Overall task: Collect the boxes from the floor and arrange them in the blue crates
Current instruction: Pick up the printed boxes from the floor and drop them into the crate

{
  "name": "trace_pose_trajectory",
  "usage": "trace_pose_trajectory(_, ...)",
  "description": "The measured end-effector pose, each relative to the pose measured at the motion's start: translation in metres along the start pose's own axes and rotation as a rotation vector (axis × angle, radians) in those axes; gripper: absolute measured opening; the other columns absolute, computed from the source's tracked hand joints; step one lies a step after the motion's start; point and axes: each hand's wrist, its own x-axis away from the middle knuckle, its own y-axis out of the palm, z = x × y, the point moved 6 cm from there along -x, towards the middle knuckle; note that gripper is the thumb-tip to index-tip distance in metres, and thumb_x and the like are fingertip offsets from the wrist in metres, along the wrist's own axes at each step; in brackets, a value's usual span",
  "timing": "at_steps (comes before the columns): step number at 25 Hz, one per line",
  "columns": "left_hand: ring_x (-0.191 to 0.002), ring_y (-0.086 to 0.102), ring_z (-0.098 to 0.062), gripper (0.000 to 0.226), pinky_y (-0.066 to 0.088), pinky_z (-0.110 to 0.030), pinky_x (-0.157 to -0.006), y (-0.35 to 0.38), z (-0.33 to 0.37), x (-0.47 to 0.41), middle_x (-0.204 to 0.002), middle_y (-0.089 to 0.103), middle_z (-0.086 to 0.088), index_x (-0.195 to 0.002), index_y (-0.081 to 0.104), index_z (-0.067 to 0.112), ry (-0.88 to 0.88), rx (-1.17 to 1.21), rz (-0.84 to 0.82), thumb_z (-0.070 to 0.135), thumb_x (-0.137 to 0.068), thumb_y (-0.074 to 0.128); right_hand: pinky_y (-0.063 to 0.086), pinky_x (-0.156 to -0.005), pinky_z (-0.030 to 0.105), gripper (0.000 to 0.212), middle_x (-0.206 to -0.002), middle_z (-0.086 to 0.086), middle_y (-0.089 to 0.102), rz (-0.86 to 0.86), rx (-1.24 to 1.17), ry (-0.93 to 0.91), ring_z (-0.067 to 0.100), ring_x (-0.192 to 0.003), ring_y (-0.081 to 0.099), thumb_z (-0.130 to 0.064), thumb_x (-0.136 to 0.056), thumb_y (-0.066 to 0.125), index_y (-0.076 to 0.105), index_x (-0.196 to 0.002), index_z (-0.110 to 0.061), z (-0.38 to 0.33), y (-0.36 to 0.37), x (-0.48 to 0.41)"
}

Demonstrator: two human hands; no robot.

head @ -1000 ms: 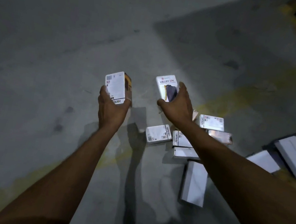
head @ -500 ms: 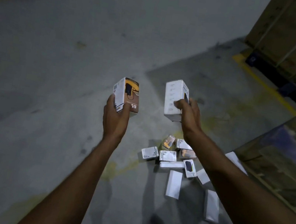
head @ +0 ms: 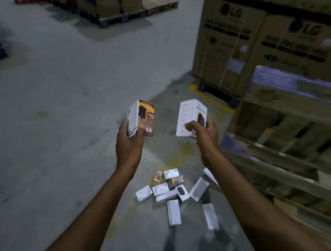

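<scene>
Glossy printed card boxes; matt rough concrete floor; brown corrugated cartons.

"LG" on brown cardboard cartons behind white card box marked "HALLEY"; upside-down "65" on orange-brown card box left of it.

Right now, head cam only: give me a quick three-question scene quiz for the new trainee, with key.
1. True or false: the left hand grips the orange-and-brown box.
2. The right hand grips: A) a white box; B) a roll of tape; C) nothing.
3. Fill in: the other small boxes lie in a loose heap on the ___.

Key: 1 true; 2 A; 3 floor.
</scene>
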Motion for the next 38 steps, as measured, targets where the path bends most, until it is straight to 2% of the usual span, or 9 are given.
trace_pose_trajectory(4, -0.119, 0.06, -0.02, 0.055, 0.052, -0.048, -0.103, 0.021, 0.047, 0.059, -0.135, 0.057, 0.007, -0.143, 0.046, 0.035, 0.083, 0.0, -0.113, 0.041, -0.09, 0.061, 0.062, -0.086, 0.046, 0.059, -0.116, 0.0, 0.069, 0.139, -0.03, -0.049, 0.022, -0.107, 0.068, -0.016, -0.059, 0.079, 0.058, -0.113, -0.022, -0.036, -0.077, 0.052)
trace_pose_trajectory(8, -0.118, 0.062, -0.024, 0.062, 0.054, -0.053, -0.099, 0.056, 0.083, 0.128, -0.135, 0.06, 0.006, -0.139, 0.047, 0.04, 0.166, 0.014, -0.237, 0.055, -0.08, 0.06, 0.061, -0.087, 0.047, 0.086, -0.126, 0.001, 0.061, 0.231, 0.021, -0.095, 0.02, -0.112, 0.063, -0.026, -0.048, 0.083, 0.05, -0.127, -0.023, -0.06, -0.166, 0.11)
trace_pose_trajectory(13, -0.127, 0.056, -0.016, 0.075, 0.046, -0.041, -0.11, 0.096, 0.133, 0.236, -0.143, 0.056, 0.004, -0.147, 0.046, 0.029, 0.293, 0.04, -0.329, 0.057, -0.078, 0.058, 0.059, -0.093, 0.048, 0.085, -0.128, 0.0, 0.059, 0.351, -0.001, -0.146, 0.021, -0.113, 0.062, -0.02, -0.059, 0.083, 0.044, -0.134, -0.019, -0.078, -0.281, 0.189)
trace_pose_trajectory(18, -0.122, 0.059, -0.015, 0.071, 0.05, -0.043, -0.106, 0.133, 0.164, 0.342, -0.136, 0.06, 0.004, -0.143, 0.049, 0.029, 0.343, 0.088, -0.456, 0.054, -0.078, 0.059, 0.058, -0.095, 0.05, 0.084, -0.129, -0.001, 0.056, 0.471, -0.025, -0.163, 0.023, -0.115, 0.06, -0.016, -0.063, 0.082, 0.041, -0.136, -0.019, -0.085, -0.391, 0.284)
trace_pose_trajectory(21, -0.122, 0.059, -0.017, 0.07, 0.05, -0.047, -0.104, 0.154, 0.181, 0.398, -0.136, 0.06, 0.003, -0.143, 0.049, 0.029, 0.384, 0.094, -0.551, 0.055, -0.079, 0.061, 0.058, -0.093, 0.052, 0.09, -0.128, -0.002, 0.057, 0.586, -0.019, -0.169, 0.023, -0.113, 0.061, -0.026, -0.053, 0.082, 0.042, -0.133, -0.023, -0.088, -0.447, 0.341)
trace_pose_trajectory(24, -0.125, 0.057, -0.02, 0.069, 0.046, -0.042, -0.108, 0.172, 0.201, 0.456, -0.14, 0.058, -0.002, -0.147, 0.048, 0.019, 0.44, 0.126, -0.647, 0.043, -0.085, 0.065, 0.057, -0.094, 0.052, 0.097, -0.128, -0.003, 0.06, 0.682, -0.019, -0.188, 0.022, -0.113, 0.062, -0.033, -0.044, 0.081, 0.044, -0.133, -0.024, -0.086, -0.492, 0.4)
trace_pose_trajectory(27, -0.125, 0.056, -0.018, 0.066, 0.045, -0.029, -0.1, 0.187, 0.218, 0.522, -0.143, 0.055, -0.003, -0.149, 0.046, 0.017, 0.519, 0.162, -0.792, 0.036, -0.089, 0.067, 0.057, -0.095, 0.051, 0.098, -0.128, -0.003, 0.061, 0.829, -0.07, -0.198, 0.021, -0.114, 0.062, -0.033, -0.043, 0.081, 0.045, -0.133, -0.025, -0.079, -0.527, 0.469)
trace_pose_trajectory(32, -0.124, 0.057, -0.017, 0.079, 0.051, -0.038, -0.102, 0.196, 0.223, 0.636, -0.145, 0.053, 0.0, -0.149, 0.043, 0.024, 0.596, 0.182, -1.022, 0.051, -0.079, 0.065, 0.057, -0.094, 0.048, 0.085, -0.128, -0.004, 0.06, 1.021, -0.084, -0.238, 0.02, -0.114, 0.061, -0.023, -0.058, 0.079, 0.044, -0.135, -0.025, -0.063, -0.574, 0.59)
trace_pose_trajectory(38, -0.128, 0.054, -0.017, 0.074, 0.051, -0.045, -0.105, 0.184, 0.226, 0.789, -0.148, 0.048, 0.0, -0.148, 0.039, 0.027, 0.654, 0.255, -1.257, 0.036, -0.083, 0.074, 0.055, -0.098, 0.051, 0.093, -0.128, -0.006, 0.062, 1.279, -0.081, -0.264, 0.021, -0.114, 0.061, -0.034, -0.05, 0.079, 0.043, -0.136, -0.03, -0.055, -0.635, 0.749)
